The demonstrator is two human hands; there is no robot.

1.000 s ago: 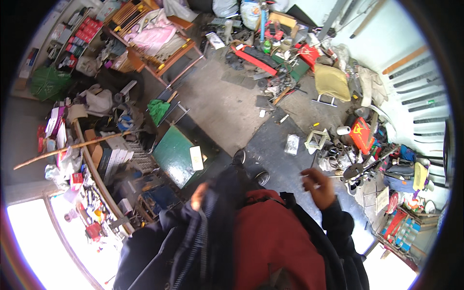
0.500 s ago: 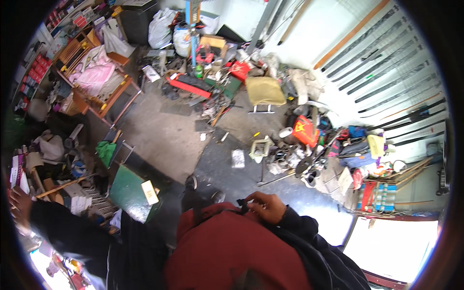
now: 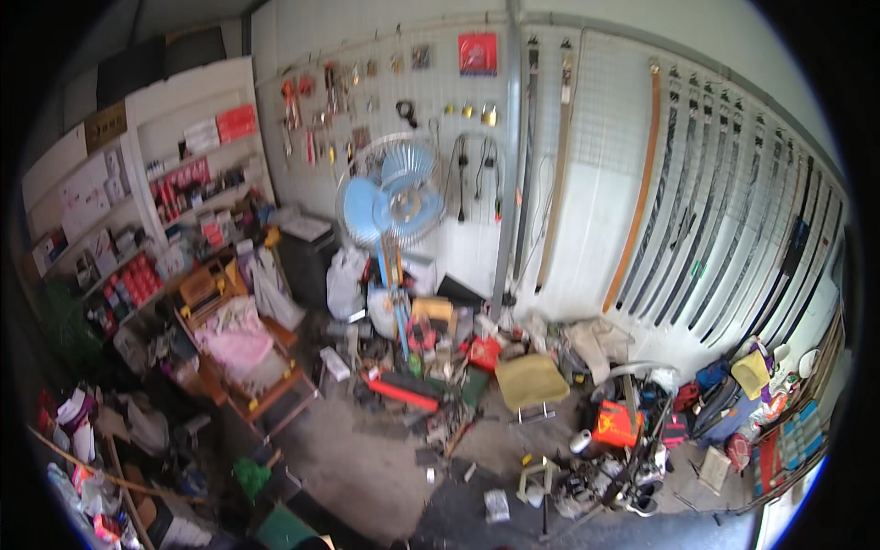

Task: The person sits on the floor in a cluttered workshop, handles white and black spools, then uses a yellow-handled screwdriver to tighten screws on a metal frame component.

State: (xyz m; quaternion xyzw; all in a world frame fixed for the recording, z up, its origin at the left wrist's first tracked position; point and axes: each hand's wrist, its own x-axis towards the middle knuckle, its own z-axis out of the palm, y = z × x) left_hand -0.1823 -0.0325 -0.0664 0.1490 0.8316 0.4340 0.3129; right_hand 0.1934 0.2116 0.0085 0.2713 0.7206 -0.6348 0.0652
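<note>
Neither my left hand nor my right hand shows in the head view at this moment. Low in the middle is a concrete floor (image 3: pixel 353 449) with a heap of loose goods beyond it. A long red case (image 3: pixel 401 392) lies at the front of that heap. To its right stands a low chair with a yellowish seat (image 3: pixel 532 382). Left of the heap, a wooden armchair (image 3: pixel 280 408) bears a pink cloth (image 3: pixel 236 339). A red-orange box (image 3: pixel 616 424) sits among tangled items on the right.
A blue fan (image 3: pixel 394 197) stands by the back wall, where small packaged goods hang. Several belts (image 3: pixel 683 197) hang along the right wall. White shelves (image 3: pixel 188 110) hold boxes at left. A green cloth (image 3: pixel 250 477) and a clear packet (image 3: pixel 496 505) lie low in view.
The view has tilted up toward the walls, so the fan and shelves now show. Both hands, seen earlier at the lower left and lower middle, have left the picture.
</note>
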